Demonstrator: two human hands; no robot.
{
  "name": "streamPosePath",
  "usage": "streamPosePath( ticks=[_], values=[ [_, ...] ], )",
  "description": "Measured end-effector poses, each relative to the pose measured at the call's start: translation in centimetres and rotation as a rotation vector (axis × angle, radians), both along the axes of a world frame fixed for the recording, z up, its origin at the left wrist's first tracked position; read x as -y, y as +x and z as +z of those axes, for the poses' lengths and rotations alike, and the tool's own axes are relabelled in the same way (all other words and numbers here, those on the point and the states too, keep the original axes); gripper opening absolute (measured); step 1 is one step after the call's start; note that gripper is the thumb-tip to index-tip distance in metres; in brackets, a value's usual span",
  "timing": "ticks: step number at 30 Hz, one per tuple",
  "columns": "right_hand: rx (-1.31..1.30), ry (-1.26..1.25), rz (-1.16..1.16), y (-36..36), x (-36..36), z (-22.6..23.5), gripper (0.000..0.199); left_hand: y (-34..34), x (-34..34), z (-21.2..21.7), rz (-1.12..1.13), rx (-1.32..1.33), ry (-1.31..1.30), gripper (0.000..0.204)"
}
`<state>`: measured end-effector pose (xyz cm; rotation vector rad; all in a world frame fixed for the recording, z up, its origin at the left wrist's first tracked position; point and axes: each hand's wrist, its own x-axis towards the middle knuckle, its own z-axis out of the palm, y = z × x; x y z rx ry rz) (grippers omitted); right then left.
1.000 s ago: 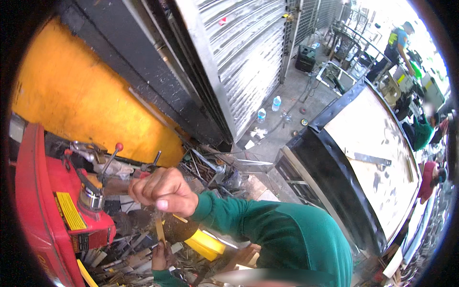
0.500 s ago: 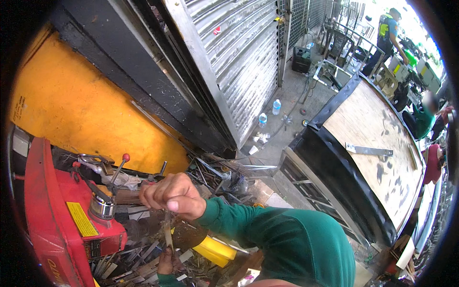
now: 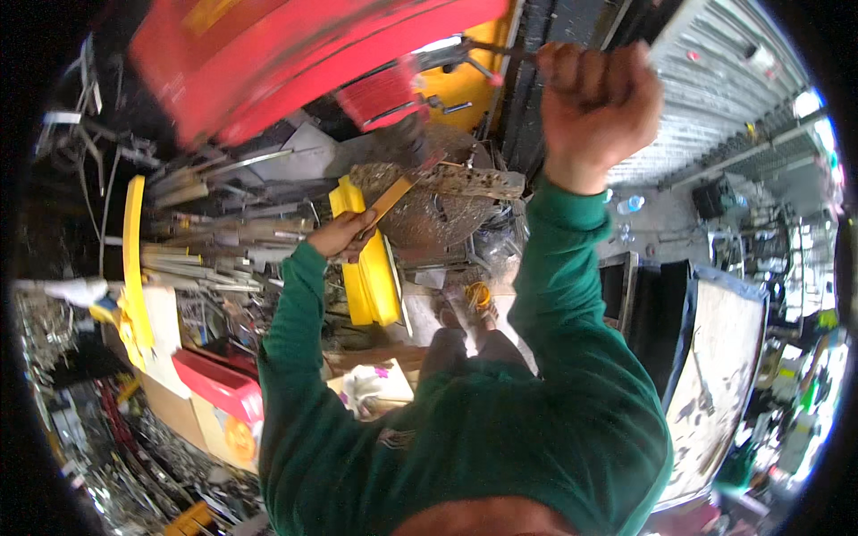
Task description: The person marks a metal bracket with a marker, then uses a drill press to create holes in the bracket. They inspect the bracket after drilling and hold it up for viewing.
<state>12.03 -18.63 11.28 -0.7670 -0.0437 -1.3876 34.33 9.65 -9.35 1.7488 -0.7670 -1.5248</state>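
A red drill press [image 3: 313, 62] stands in front of me, blurred in this frame. My right hand [image 3: 601, 112] is raised and closed in a fist around the end of its dark feed lever [image 3: 505, 50]. Lower and to the left, my left hand [image 3: 344, 235] grips a flat tan strip [image 3: 391, 198], whose far end reaches under the drill head [image 3: 404, 136]. That end lies by a worn wooden block [image 3: 478, 182] on the round press table [image 3: 429, 230], which is littered with shavings. Blur hides whether the drill bit touches the strip.
A yellow channel piece [image 3: 365, 281] sits just below my left hand. Loose metal strips [image 3: 201, 268] pile up at left, near a red box [image 3: 217, 384]. A black-sided bench with a wooden top [image 3: 715, 366] stands at right, below a metal roller shutter [image 3: 715, 98].
My view has swung down and leftward, bringing the strip, press table and both arms into fuller sight. My right hand remains on the lever, and my left hand stays on the strip.
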Motion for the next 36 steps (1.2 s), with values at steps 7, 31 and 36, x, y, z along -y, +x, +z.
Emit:
streamPosePath(
  ticks=[7,31,36],
  values=[
    [-0.001,0.022,0.083,-0.9,-1.7,2.0,0.044,-7.2,0.5,-0.6,0.330,-0.098,-0.092,0.062],
    [-1.077,-0.254,-0.216,10.1,-9.7,-14.2,0.059,-0.1,0.7,-0.1,-0.016,-0.058,0.077,0.064],
    [-0.975,-0.723,0.350,7.7,-5.0,-11.2,0.056,1.5,0.7,1.1,-0.056,-0.063,0.077,0.058]
  ],
)
